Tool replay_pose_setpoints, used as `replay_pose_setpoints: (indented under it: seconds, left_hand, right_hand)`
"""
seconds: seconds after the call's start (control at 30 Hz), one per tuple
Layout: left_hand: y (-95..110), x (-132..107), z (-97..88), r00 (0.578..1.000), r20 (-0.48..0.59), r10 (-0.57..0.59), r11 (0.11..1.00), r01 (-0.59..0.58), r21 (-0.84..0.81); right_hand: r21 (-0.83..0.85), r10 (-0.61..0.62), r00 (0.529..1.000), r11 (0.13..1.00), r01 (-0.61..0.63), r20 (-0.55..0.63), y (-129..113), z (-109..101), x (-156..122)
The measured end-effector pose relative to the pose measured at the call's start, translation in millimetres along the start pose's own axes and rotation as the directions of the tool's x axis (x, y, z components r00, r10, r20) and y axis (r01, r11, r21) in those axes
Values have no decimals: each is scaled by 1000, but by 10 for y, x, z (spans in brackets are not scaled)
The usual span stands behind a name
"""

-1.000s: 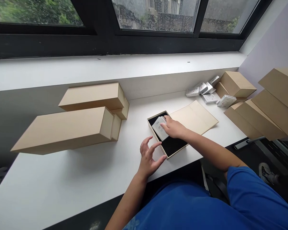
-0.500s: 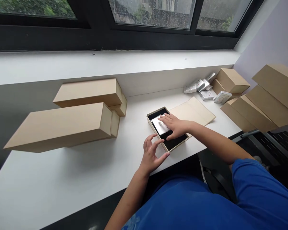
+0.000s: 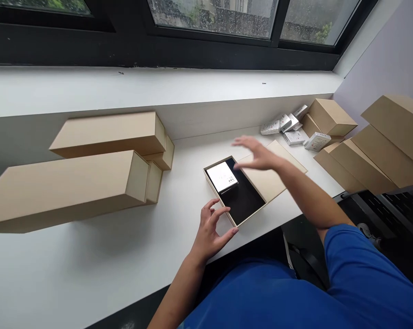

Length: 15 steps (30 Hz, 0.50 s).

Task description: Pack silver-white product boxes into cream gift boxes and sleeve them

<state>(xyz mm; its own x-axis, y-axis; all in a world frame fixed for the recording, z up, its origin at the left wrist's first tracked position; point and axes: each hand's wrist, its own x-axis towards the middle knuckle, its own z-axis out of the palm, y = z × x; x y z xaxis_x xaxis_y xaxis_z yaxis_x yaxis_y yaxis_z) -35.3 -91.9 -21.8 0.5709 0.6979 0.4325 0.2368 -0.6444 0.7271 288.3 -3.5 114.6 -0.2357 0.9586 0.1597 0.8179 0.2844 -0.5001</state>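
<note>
Lifted off the white carton [image 3: 222, 177], right grip [image 3: 257, 153] hovers spread beyond the kraft tray's rim [image 3: 219, 197], left grip [image 3: 209, 230] spread just beside; carton looks placed, next move calls for the bare black lining [image 3: 242, 201].

The bare left hand [image 3: 211, 230] sits low with its fingers loosely curled and spread, thumb pointing inward, kinda like a relaxed claw. The bare right hand [image 3: 257, 153] is up higher, open and a bit blurry, fingers stretched out, with the right forearm [image 3: 309, 194] angling across from a blue short sleeve [image 3: 350, 256].
</note>
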Motion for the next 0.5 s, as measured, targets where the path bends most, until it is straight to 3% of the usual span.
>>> replay_pose_setpoints:
  seconds: [0.03,0.07,0.1,0.13,0.2,0.23,0.33,0.5]
  left_hand:
    - [-1,0,-6,1000,-1,-3,1000,3,-5]
    - [-3,1,-11,1000,-1,-7,1000,7,-11]
    - [-6,1,-17,1000,0,-11,1000,11,-17]
    - [-10,1,-24,1000,3,-13,1000,13,-23]
    - [-16,3,-34,1000,10,-11,999,11,-31]
    - [-17,5,-37,1000,13,-10,999,10,-32]
    - [-4,9,-38,1000,0,-6,1000,6,-24]
    - [41,12,-33,1000,-23,10,1000,-9,17]
  right_hand:
    - [19,77,988,997,-75,-135,215,-191,25]
    - [9,193,943,980,-198,-271,453,-378,50]
    - [-9,320,866,936,-351,-384,703,-548,75]
    - [-10,449,759,858,-513,-471,952,-693,98]
    - [-5,648,577,663,-749,-497,1401,-893,144]
    - [-20,699,517,586,-810,-495,1583,-948,170]
    - [-52,771,419,451,-891,-480,1945,-990,300]
    - [-21,835,335,363,-932,-436,2230,-919,637]
